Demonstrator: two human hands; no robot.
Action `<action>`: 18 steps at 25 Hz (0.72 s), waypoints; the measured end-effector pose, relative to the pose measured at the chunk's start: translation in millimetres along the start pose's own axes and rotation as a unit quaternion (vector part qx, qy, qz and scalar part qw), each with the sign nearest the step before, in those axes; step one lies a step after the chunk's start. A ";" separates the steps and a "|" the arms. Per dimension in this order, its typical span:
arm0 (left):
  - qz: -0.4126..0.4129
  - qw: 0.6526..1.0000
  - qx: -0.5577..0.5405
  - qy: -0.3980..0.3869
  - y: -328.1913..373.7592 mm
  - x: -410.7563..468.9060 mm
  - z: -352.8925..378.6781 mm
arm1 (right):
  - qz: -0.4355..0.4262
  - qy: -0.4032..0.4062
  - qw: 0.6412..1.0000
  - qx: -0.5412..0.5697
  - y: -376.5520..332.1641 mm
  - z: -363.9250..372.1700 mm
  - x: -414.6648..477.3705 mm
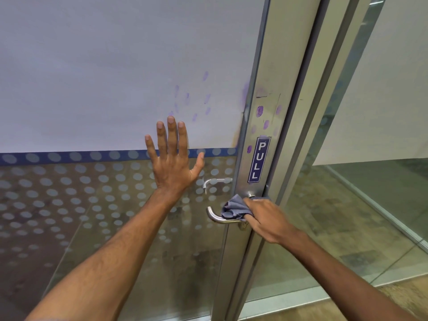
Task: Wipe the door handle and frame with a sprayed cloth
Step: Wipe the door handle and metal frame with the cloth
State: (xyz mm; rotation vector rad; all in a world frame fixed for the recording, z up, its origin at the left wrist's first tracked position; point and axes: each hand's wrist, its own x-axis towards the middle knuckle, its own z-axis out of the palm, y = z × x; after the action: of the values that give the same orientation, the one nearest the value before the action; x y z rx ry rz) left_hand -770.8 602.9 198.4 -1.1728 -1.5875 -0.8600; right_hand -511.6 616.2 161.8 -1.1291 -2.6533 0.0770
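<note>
A steel lever door handle point(215, 216) sticks out to the left from the silver metal door frame point(275, 72). My right hand point(266, 218) presses a crumpled grey-blue cloth point(234, 208) onto the handle near its base. My left hand point(172, 158) lies flat on the frosted glass door point(104, 77) with fingers spread, holding nothing. Purple smudges point(259, 111) mark the frame above a blue PULL sticker point(259, 159), and fainter ones dot the glass beside it.
A second handle point(214, 181) shows through the glass on the far side. The lower glass has a dotted frosted pattern point(69, 193) under a blue stripe. To the right stands a fixed glass panel point(370, 181) with tiled floor behind it.
</note>
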 end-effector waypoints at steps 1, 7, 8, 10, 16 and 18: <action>-0.001 1.000 -0.001 0.002 -0.3 0.0 0.3 | 0.029 0.044 0.998 0.028 -8.1 7.8 -4.9; 0.001 1.000 0.001 -0.003 1.6 0.0 -1.8 | 0.192 0.180 0.938 0.223 -104.6 61.3 -17.1; 0.000 1.000 0.000 -0.007 1.3 0.3 -2.1 | 0.189 0.190 0.938 0.221 -121.9 66.5 -13.3; -0.004 1.000 -0.005 -0.012 0.7 1.0 -3.0 | 0.136 0.213 0.953 0.168 -142.5 75.7 -5.1; 0.003 1.000 -0.018 -0.015 -0.3 -0.7 -4.0 | -0.120 0.137 0.973 -0.140 -79.6 93.9 -21.8; 0.003 1.000 -0.020 -0.021 -1.4 -0.8 -3.2 | -0.165 0.162 0.954 -0.193 -50.2 95.2 -28.6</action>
State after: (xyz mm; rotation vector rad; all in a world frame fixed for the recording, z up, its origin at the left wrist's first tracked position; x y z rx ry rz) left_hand -771.2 599.3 198.6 -1.2307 -1.6055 -0.8725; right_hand -551.9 565.7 71.2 -0.6963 -2.5680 -0.6552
